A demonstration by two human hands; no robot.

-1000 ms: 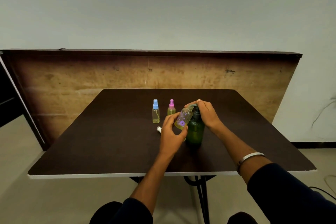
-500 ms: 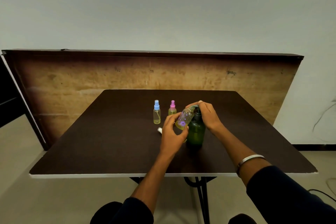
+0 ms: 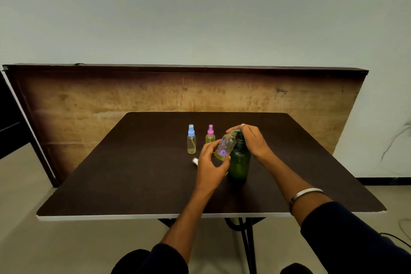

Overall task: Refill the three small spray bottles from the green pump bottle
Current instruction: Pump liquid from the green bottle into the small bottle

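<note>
- Nearest us, the left hand (image 3: 210, 168) is wrapped around the lower body of the flowered spray bottle (image 3: 225, 147), fingers curled on it, tilting its open neck up toward the pump spout
- Just right of it, the green pump bottle (image 3: 239, 161) stands upright on the table (image 3: 133, 173), touching or all but touching the tilted bottle
- The right hand (image 3: 252, 140) sits on top of the pump head, fingers curled over it, looking ready to press
- Handling call: that little clear bottle looks light, thin plastic and likely slick if liquid dribbles, so a hold low on the body leaves the neck free; the pump bottle looks heavier and steadier, best pressed straight down so it doesn't tip
- A small white cap (image 3: 195, 161) lies on the table just left of the left hand, probably this bottle's sprayer top, and it could roll if nudged
- Further back, 2 capped bottles stand upright: the pink-topped bottle (image 3: 210, 134) just behind the hands, the blue-topped bottle (image 3: 191, 139) beside it to the left, both holding yellowish liquid
- Neither blocks the pumping, though the pink one is close to the left knuckles
- Beyond, a wooden board (image 3: 111, 98) leans against the wall
</note>
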